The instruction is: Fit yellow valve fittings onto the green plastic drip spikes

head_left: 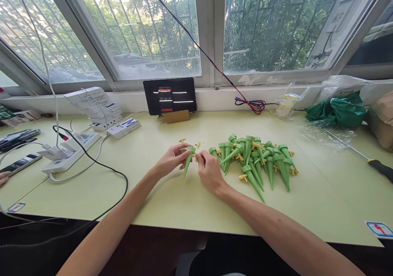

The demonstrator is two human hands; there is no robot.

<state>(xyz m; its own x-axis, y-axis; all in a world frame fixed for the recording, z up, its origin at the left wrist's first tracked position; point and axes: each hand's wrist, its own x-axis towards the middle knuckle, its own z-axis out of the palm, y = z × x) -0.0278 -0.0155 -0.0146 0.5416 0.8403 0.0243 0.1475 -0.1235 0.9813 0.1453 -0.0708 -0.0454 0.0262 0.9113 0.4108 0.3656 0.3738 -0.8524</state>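
Observation:
My left hand (172, 160) is closed around a green plant watering spike (188, 161), whose ridged cap is up and whose pointed tip hangs down and slightly left. Close against the cap, my right hand (209, 170) pinches a small yellow valve (194, 155), mostly hidden by the fingers. Just beyond my hands lie two loose yellow valves, one yellow valve (182, 140) on the left and another yellow valve (197, 144) nearer the right hand. A heap of green watering spikes (248, 149), several with yellow valves fitted, lies to the right of my right hand.
A tablet (170, 96) leans on a cardboard stand at the back. Left are stacked white boxes (95, 106), a power strip (72, 153) and a black cable (106, 168). Right are a green bag (337, 110) and a screwdriver (380, 169). Another person's fingers (3, 178) show far left.

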